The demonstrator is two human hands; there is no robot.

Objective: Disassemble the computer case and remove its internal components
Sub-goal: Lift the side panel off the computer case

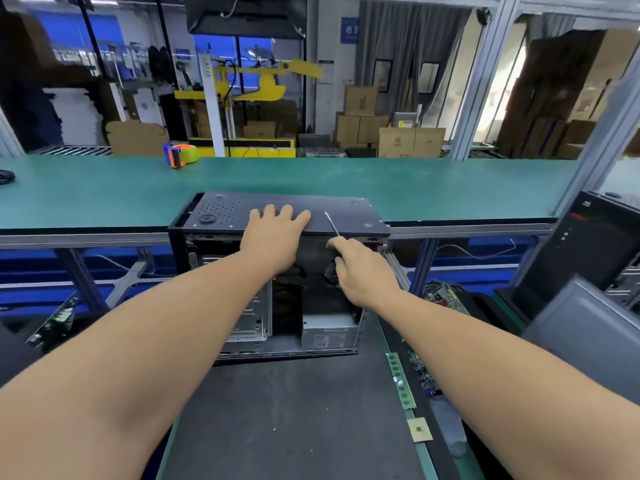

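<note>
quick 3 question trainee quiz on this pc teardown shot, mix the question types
1. True or false: the left hand lies flat on top of the case.
2. The right hand holds: A) a tape roll B) a screwdriver C) a cable
3. What green strip lies on the mat's right edge?

Key: 1 true; 2 B; 3 the RAM stick

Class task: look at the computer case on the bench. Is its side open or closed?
Open. The computer case shows its inside on the side facing the camera: a bare metal frame and the power supply low down.
</note>
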